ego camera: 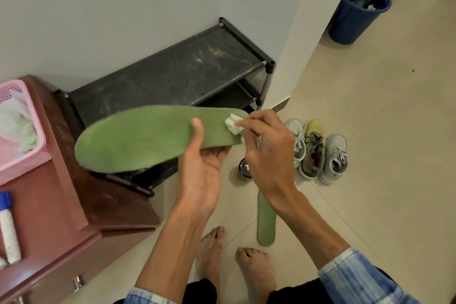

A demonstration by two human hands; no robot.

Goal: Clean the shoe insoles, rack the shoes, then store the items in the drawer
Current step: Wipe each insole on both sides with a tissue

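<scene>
Clearly early on: the left hand [199, 170] grips 1 green insole [148, 138] from beneath, over the rack [172, 76], while the right hand [269, 155] pinches a white wipe [233, 124] against its right end. A 2nd insole [266, 224] and 3 shoes [313, 153] wait on the floor [382, 131], unracked.

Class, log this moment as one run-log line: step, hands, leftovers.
step: wiping green insole | left hand: holds it | right hand: pinches white tissue on its end | second insole: on floor | three shoes: unracked
</scene>
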